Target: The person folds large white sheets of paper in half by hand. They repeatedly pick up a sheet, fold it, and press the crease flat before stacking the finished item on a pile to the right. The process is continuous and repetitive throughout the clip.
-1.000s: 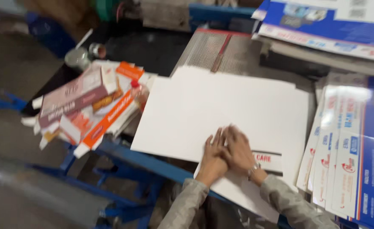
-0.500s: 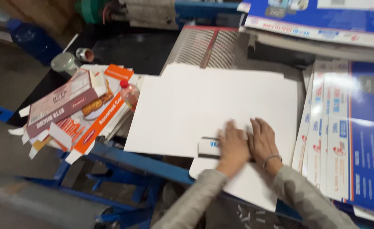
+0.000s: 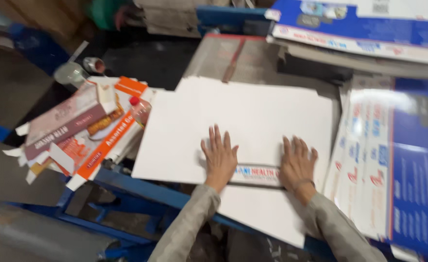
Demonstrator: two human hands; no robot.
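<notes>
A large flat white cardboard sheet (image 3: 243, 116) lies across a blue metal work frame (image 3: 146, 191). My left hand (image 3: 219, 156) rests flat on its near part, fingers spread. My right hand (image 3: 297, 163) presses flat a little to the right, fingers apart too. Between the hands runs a narrow printed strip (image 3: 258, 173) at a fold, with another white panel (image 3: 267, 213) hanging toward me below it. Neither hand grips anything.
A heap of flattened orange, maroon and white cartons (image 3: 78, 133) lies at the left with a small red-capped bottle (image 3: 140, 109). Stacks of blue-and-white printed sheets (image 3: 398, 160) stand at the right and far right top (image 3: 359, 29). Grey board (image 3: 252, 58) lies behind.
My hands have moved apart, from pressed together at the sheet's near edge to spread flat on either side of the printed strip. The view has shifted closer.
</notes>
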